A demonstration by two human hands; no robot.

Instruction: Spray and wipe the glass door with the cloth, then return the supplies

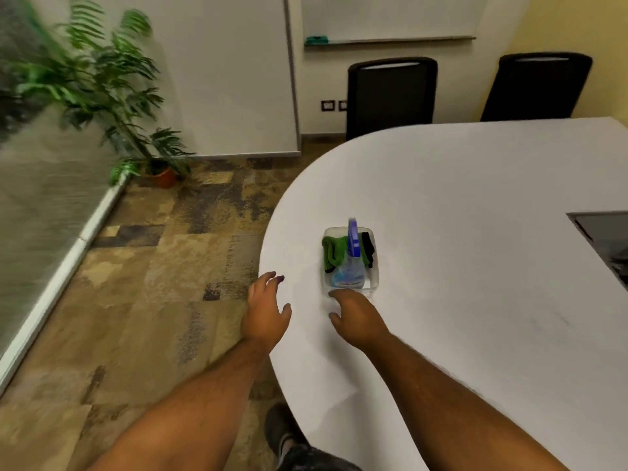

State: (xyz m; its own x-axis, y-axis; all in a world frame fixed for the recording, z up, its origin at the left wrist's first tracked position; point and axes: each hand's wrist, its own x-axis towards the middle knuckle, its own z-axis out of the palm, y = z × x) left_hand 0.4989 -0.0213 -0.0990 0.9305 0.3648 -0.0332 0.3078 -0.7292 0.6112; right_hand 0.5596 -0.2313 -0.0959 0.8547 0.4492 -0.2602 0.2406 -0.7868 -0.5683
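**Both hands out, supplies sitting in the tub**

Here's the clear tub (372,283) on the white table (475,232), near its rounded end, with the spray bottle (350,266) and the green cloth (334,251) inside. The right hand (356,316) hovers just at the tub's near edge, fingers (339,294) curled loosely, gripping nothing. The left hand (266,307) is off to the side at the table's rim, fingers spread and empty, well apart from the tub. Frosted glass (44,185) runs along the left.
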